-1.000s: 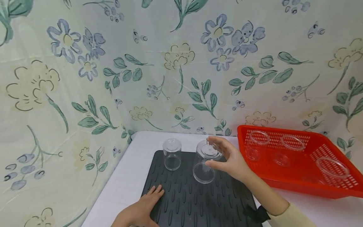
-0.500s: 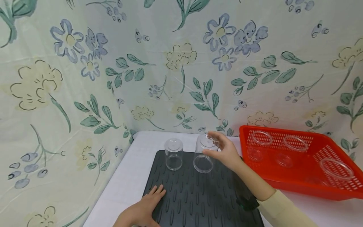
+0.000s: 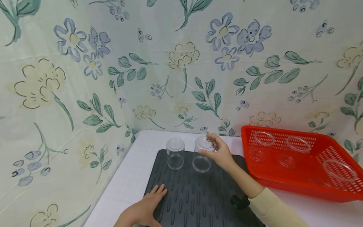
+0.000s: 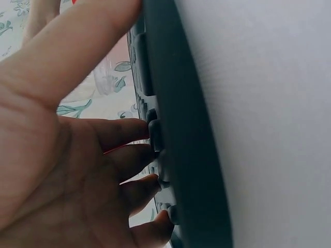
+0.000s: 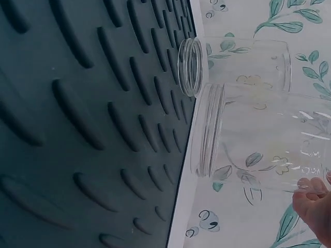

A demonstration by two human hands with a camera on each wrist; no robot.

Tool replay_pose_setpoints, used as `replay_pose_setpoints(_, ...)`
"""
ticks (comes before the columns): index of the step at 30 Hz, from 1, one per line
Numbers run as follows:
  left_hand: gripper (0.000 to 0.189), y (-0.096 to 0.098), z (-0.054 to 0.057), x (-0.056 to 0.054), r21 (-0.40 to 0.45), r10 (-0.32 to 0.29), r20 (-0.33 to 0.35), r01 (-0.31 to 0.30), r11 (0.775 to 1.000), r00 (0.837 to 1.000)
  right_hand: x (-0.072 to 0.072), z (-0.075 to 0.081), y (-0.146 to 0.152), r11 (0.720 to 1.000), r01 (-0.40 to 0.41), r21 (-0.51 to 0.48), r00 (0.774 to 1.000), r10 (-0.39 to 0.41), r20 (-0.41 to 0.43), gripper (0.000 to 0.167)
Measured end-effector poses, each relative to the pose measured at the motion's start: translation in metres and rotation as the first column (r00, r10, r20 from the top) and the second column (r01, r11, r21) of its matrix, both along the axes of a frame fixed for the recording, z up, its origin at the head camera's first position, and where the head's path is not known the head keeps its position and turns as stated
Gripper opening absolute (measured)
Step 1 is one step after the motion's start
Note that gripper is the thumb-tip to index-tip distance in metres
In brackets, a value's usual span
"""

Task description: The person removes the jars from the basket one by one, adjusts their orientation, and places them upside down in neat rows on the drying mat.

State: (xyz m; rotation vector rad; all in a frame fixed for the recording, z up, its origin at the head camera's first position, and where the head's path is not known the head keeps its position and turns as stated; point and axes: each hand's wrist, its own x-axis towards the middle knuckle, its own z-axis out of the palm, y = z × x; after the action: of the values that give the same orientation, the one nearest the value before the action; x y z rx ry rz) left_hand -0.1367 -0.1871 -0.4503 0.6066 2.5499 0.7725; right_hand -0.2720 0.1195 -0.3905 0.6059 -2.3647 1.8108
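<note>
With thumb and fingers, my right hand [image 3: 222, 154] grips a clear jar [image 3: 202, 162] near its upturned base. That jar is upside down over the back of a black ridged mat [image 3: 187, 195]; its threaded rim [image 5: 209, 132] faces the mat, and whether it touches is hard to tell. Just left of it, a second clear jar [image 3: 175, 154] stands inverted on the mat. My left hand [image 3: 146, 205] rests on the mat's front left edge with fingers spread. In the left wrist view, its fingertips [image 4: 150, 186] touch the ridges.
A red perforated basket [image 3: 272, 181] stands right of the mat, holding clear jars [image 3: 297, 144] with their mouths up. White cloth [image 3: 119, 189] covers the table. A floral curtain [image 3: 158, 63] hangs close behind the mat and at the left.
My right hand has carried the jar back and slightly left, beside the standing jar, and lowered it a little. The left hand stays on the mat. The head view shifts slightly.
</note>
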Motion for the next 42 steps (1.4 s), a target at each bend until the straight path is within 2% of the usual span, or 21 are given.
replay_pose_setpoints(5, 0.112, 0.0, 0.001, 0.0, -0.008, 0.007, -0.001, -0.007, 1.0, 1.0, -0.002, -0.005, -0.006, 1.0, 0.007, 0.007, 1.0, -0.007, 0.017, 0.071)
replay_pose_setpoints(11, 0.112, 0.0, 0.002, 0.001, -0.01, 0.013, -0.002, -0.014, 1.0, 1.0, 0.013, 0.009, -0.013, 0.999, 0.018, 0.029, 1.0, -0.018, 0.012, 0.069)
replay_pose_setpoints(13, 0.112, -0.001, 0.002, 0.001, -0.013, 0.017, -0.005, -0.017, 1.0, 1.0, 0.015, 0.01, -0.014, 0.999, 0.027, 0.036, 1.0, -0.027, 0.01, 0.069)
replay_pose_setpoints(16, 0.113, -0.001, 0.001, 0.0, -0.013, 0.018, -0.003, -0.018, 1.0, 1.0, 0.01, 0.001, -0.014, 0.998, 0.04, 0.037, 0.999, -0.04, 0.007, 0.072)
replay_pose_setpoints(21, 0.112, -0.001, 0.0, 0.0, -0.011, 0.014, -0.007, -0.014, 1.0, 1.0, -0.006, -0.023, -0.012, 0.998, 0.048, 0.044, 0.999, -0.049, 0.007, 0.076)
replay_pose_setpoints(24, 0.112, -0.001, 0.0, 0.0, -0.007, 0.014, -0.003, -0.014, 1.0, 1.0, -0.01, -0.029, -0.012, 0.997, 0.053, 0.058, 0.999, -0.053, -0.002, 0.076)
replay_pose_setpoints(30, 0.113, 0.0, 0.003, 0.0, 0.007, 0.009, -0.001, -0.009, 1.0, 1.0, -0.01, -0.028, -0.011, 0.996, 0.061, 0.062, 0.998, -0.06, -0.015, 0.079)
replay_pose_setpoints(33, 0.113, 0.001, 0.004, 0.0, 0.013, 0.008, 0.0, -0.008, 1.0, 1.0, -0.002, -0.017, -0.011, 0.998, 0.046, 0.045, 0.999, -0.045, -0.018, 0.079)
replay_pose_setpoints(37, 0.112, 0.001, 0.004, 0.0, 0.015, 0.014, 0.008, -0.014, 1.0, 1.0, -0.002, -0.016, -0.007, 1.0, 0.023, 0.018, 1.0, -0.023, -0.021, 0.08)
replay_pose_setpoints(39, 0.112, 0.002, 0.004, 0.001, 0.013, 0.018, 0.011, -0.018, 1.0, 1.0, -0.007, -0.024, -0.003, 1.0, 0.023, 0.016, 0.999, -0.022, -0.03, 0.081)
replay_pose_setpoints(42, 0.112, 0.001, 0.003, 0.001, 0.005, 0.02, 0.011, -0.021, 1.0, 1.0, -0.004, -0.022, 0.0, 0.999, 0.038, 0.028, 0.998, -0.036, -0.043, 0.08)
